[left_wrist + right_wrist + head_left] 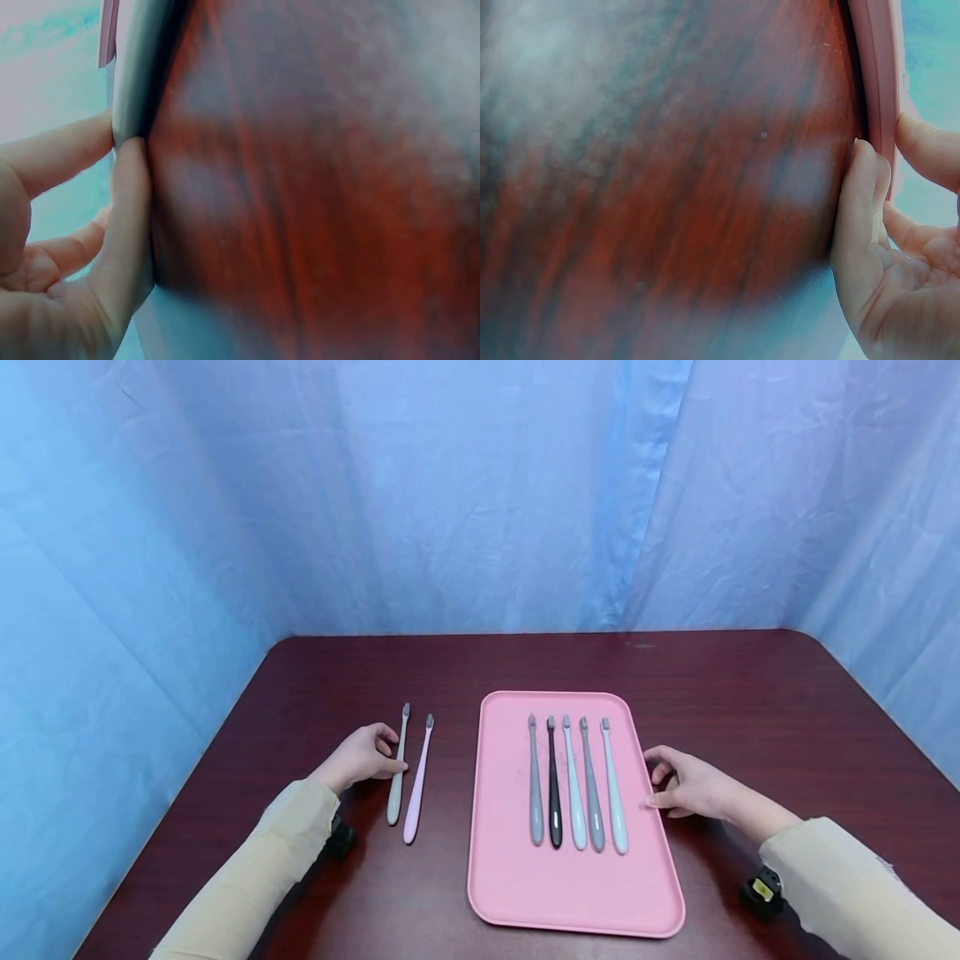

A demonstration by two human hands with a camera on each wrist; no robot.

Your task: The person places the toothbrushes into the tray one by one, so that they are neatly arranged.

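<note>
Head view: whole table, pink tray at centre, five brushes in a row on it, two more on the wood at 9 o'clock of the tray.
Left wrist view: close and blurred; thumb and a finger meet on the grey brush, a pink sliver beyond it.
Right wrist view: close and blurred; fingertips against the tray's rim.
Grey brush: flat on the table, head at 12 o'clock, pink brush just beside it.
Left hand: palm down, fingers curled, pinching the grey brush's handle.
Right hand: at 3 o'clock of the tray, fingers loosely bent, tips touching the rim.
Surroundings: blue curtain behind.
</note>
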